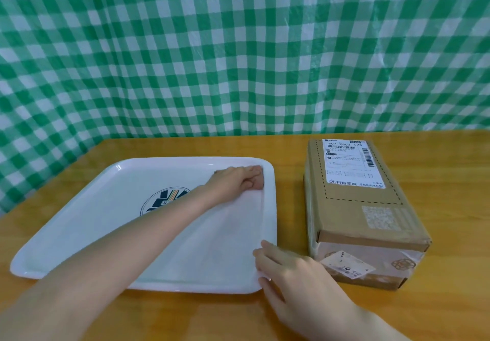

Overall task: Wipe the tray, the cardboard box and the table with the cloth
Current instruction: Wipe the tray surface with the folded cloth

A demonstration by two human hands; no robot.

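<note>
- Tray [79,234]: white, rounded corners, dark round logo; flat on bench [185,314], left of cardboard box [358,208].
- Left hand [233,178] grips pinkish-brown cloth [258,180], tray's far right corner.
- Right hand [289,269]: fingers relaxed on near right rim.

Left hand [236,178] curled — right hand [289,271] loose

The wooden table [291,149] bears a white tray [79,234] beside a cardboard box [355,200].

The left hand [237,178] and right hand [290,270] are bare, and so are both forearms [132,247].
</note>
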